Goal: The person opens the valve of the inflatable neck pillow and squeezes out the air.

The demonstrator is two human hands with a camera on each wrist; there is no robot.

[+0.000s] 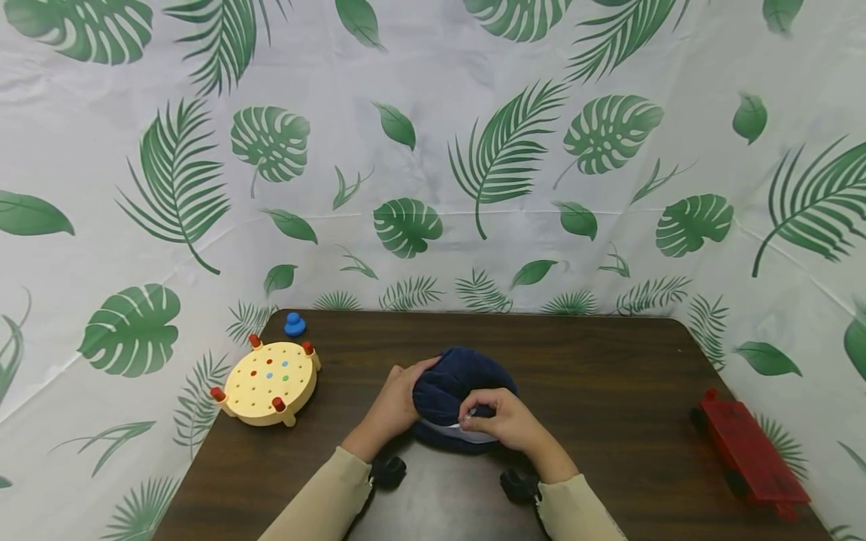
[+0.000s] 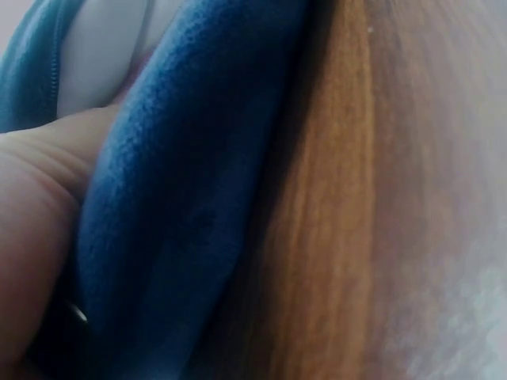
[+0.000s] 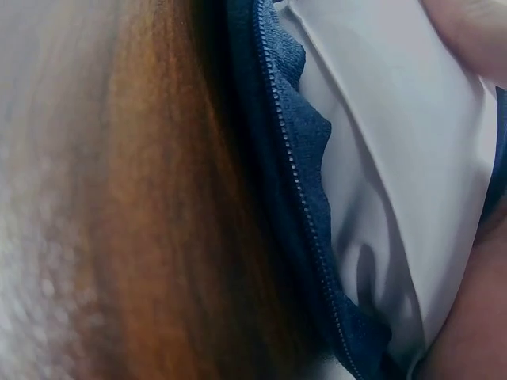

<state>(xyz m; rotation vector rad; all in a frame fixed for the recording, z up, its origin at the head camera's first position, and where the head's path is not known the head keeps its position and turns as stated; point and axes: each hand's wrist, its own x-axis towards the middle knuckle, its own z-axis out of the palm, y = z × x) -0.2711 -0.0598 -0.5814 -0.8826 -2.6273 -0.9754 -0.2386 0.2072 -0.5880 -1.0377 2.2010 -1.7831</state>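
Note:
A navy plush cushion (image 1: 467, 376) with a curved, rounded shape sits at the middle of the table. Its zipper (image 3: 287, 150) is undone along the near side, and a white inner fabric (image 3: 388, 134) shows through the gap. My left hand (image 1: 395, 406) grips the cushion's left side; in the left wrist view the thumb (image 2: 40, 214) reaches into the opening beside the navy cover (image 2: 174, 190). At the opening's front, my right hand (image 1: 502, 419) pinches at the white fabric with thumb and forefinger. Exactly what lies between those fingertips is partly hidden.
A round yellow pegboard stool (image 1: 271, 383) with red-tipped legs stands at the table's left edge. Behind it is a small blue knobbed piece (image 1: 295, 324). A red toy wagon (image 1: 754, 451) lies along the right edge. A leaf-printed sheet (image 1: 433, 150) hangs behind the brown table (image 1: 595, 376).

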